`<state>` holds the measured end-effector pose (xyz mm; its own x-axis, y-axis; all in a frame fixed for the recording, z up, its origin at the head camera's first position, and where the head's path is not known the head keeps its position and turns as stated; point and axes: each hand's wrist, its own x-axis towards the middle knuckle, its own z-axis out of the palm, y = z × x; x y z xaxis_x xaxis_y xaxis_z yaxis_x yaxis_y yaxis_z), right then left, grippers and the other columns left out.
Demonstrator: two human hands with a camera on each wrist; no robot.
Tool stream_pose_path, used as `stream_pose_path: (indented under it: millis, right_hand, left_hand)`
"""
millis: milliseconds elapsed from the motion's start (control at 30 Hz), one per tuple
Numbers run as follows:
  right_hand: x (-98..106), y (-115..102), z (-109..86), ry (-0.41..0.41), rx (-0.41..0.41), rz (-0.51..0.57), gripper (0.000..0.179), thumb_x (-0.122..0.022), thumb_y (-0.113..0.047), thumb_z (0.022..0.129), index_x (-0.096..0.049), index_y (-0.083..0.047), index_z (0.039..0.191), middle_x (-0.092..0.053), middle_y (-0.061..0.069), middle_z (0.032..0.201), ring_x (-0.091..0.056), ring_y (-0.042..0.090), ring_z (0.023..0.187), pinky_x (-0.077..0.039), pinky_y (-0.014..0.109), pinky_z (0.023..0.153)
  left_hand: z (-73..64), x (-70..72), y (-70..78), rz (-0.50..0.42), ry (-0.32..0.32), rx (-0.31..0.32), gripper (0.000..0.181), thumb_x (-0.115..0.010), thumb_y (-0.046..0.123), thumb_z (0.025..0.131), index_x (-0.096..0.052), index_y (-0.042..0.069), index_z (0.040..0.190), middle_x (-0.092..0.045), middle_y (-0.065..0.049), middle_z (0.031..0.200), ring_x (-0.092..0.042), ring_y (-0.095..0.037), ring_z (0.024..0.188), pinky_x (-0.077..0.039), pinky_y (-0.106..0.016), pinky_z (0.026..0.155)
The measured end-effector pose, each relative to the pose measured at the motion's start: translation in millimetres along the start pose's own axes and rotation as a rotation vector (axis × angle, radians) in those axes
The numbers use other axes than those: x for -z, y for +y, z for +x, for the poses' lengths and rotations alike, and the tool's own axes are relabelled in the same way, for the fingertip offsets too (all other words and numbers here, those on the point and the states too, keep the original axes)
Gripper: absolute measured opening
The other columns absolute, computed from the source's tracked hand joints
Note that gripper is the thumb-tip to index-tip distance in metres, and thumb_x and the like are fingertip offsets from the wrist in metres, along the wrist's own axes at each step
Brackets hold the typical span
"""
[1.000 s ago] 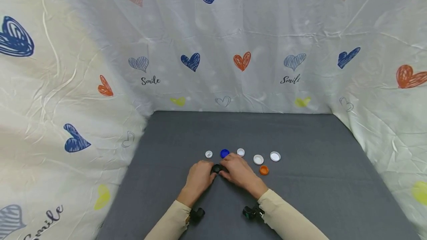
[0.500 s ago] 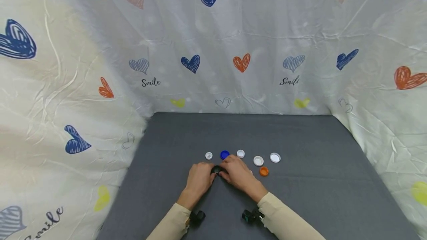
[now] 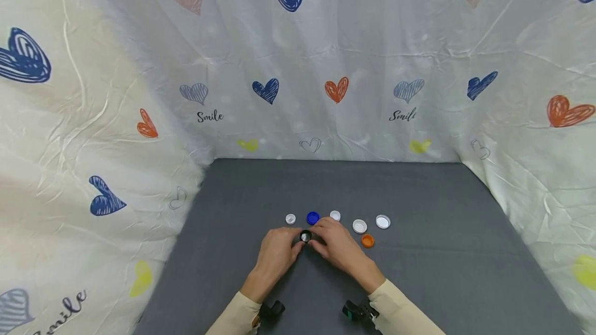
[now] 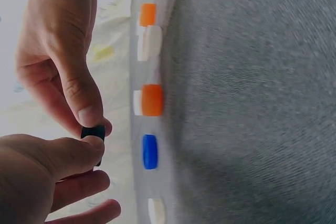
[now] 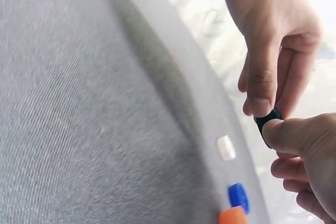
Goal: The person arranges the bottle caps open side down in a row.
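Note:
A small black round cap (image 3: 305, 236), with a shiny grey centre facing up, is held between both hands near the middle of the cloth-covered table. My left hand (image 3: 276, 255) pinches its left side with thumb and fingers, and my right hand (image 3: 342, 246) pinches the opposite side. In the left wrist view the black cap (image 4: 93, 131) appears edge-on between the two thumbs. The right wrist view also has the black cap (image 5: 268, 124) gripped from both sides, raised off the table. Fingertips cover much of its edge.
Beyond the hands lie a small white cap (image 3: 291, 219), a blue cap (image 3: 313, 217) and another white cap (image 3: 335, 215). Further right are white caps (image 3: 359, 226) and an orange cap (image 3: 367, 241). A second orange cap (image 4: 152, 100) shows in the left wrist view. Heart-printed curtains surround the grey table (image 3: 419, 283).
The black cap has turned in the fingers, so its shiny centre now faces the head camera. The right forearm has shifted slightly outward; both hands keep their grip.

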<state>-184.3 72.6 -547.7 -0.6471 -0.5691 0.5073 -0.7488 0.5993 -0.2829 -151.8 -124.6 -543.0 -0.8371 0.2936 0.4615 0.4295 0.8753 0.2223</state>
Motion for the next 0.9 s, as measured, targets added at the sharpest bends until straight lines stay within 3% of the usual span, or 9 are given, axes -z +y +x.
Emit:
stream_pose_path:
  millis: [167, 367, 667, 900]
  right_hand:
    - [14, -8, -0.4, 0.046, -0.011, 0.030, 0.027, -0.083, -0.021, 0.083, -0.076, -0.012, 0.108, -0.071, -0.001, 0.107, -0.064, 0.018, 0.103, -0.053, 0.038, 0.090]
    - [25, -13, -2.3, 0.051, -0.041, 0.042, 0.033, -0.081, -0.025, 0.086, -0.075, -0.011, 0.115, -0.071, 0.000, 0.112, -0.064, 0.017, 0.107, -0.054, 0.039, 0.091]
    - [33, -17, -6.6, 0.053, -0.052, 0.078, 0.035, -0.079, -0.027, 0.088, -0.074, -0.011, 0.118, -0.072, 0.005, 0.116, -0.064, 0.020, 0.114, -0.053, 0.042, 0.095]
    - [38, -20, -8.6, 0.062, -0.045, 0.073, 0.032, -0.078, -0.029, 0.088, -0.074, -0.015, 0.117, -0.071, -0.002, 0.115, -0.064, 0.016, 0.112, -0.053, 0.039, 0.094]
  left_hand:
    - [2.2, 13.6, 4.8, -0.032, 0.056, -0.045, 0.029, -0.086, 0.024, 0.079, -0.077, 0.018, 0.106, -0.077, 0.004, 0.098, -0.072, -0.014, 0.087, -0.056, -0.037, 0.079]
    - [3.0, 24.2, 9.7, -0.060, 0.075, -0.082, 0.034, -0.087, 0.022, 0.079, -0.076, 0.018, 0.111, -0.077, 0.005, 0.106, -0.072, -0.012, 0.095, -0.057, -0.035, 0.082]
    - [-0.3, 27.1, 10.9, -0.123, 0.057, -0.100, 0.039, -0.085, 0.019, 0.081, -0.073, 0.017, 0.119, -0.075, 0.004, 0.113, -0.070, -0.012, 0.102, -0.057, -0.033, 0.086]
    - [-4.8, 27.5, 8.2, -0.205, 0.141, -0.179, 0.045, -0.087, 0.016, 0.078, -0.072, 0.012, 0.120, -0.074, -0.001, 0.113, -0.070, -0.015, 0.101, -0.057, -0.033, 0.085]
